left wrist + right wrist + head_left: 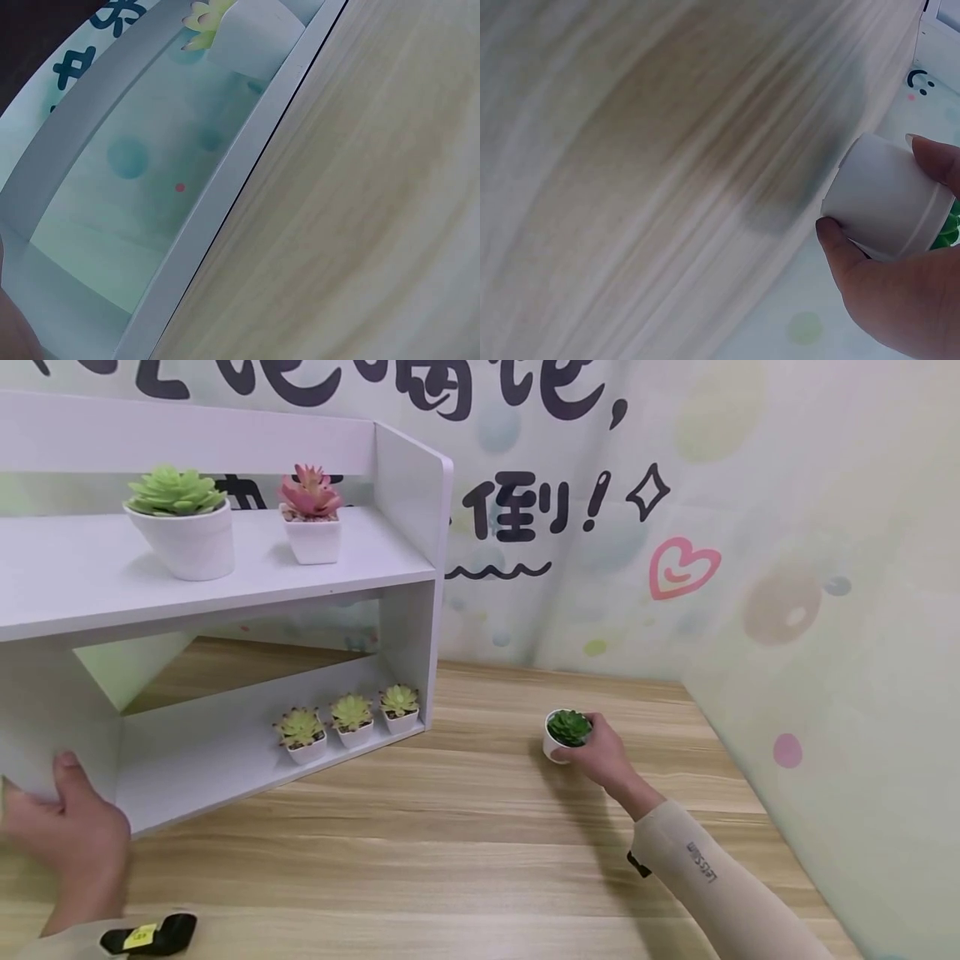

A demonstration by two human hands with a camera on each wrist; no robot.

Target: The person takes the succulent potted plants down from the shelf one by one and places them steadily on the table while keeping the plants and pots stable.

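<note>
On the head view's dial, the person's right hand [603, 753] was at 4 o'clock, thumb and fingers clamped round a round, smooth white pot holding a dark green rosette succulent [567, 728]. That pot was near the far edge of a pale brown, wood-grained worktop [390, 852]; whether its base touched the surface I could not tell. The right wrist view showed the thumb and a finger on opposite sides of the pot.

The left hand [78, 835], well apart from the right, was at 8 o'clock, clamped on the near left panel of a glossy white two-tier shelf unit [408, 485], its thumb against the inner face and the other fingers mostly hidden.

The unit spread round 9 o'clock. On its lower tier, at 8 o'clock, three small square white pots with yellow-green, red-tipped succulents [351, 718] stood in a row. On the upper tier, toward 10 o'clock, stood a larger white pot with a light green succulent [187, 535] and, at 3 o'clock from it, a square white pot with a reddish-pink succulent [313, 527]. At 2 o'clock a pink heart outline [656, 572] marked the pale printed backdrop [600, 610].
</note>
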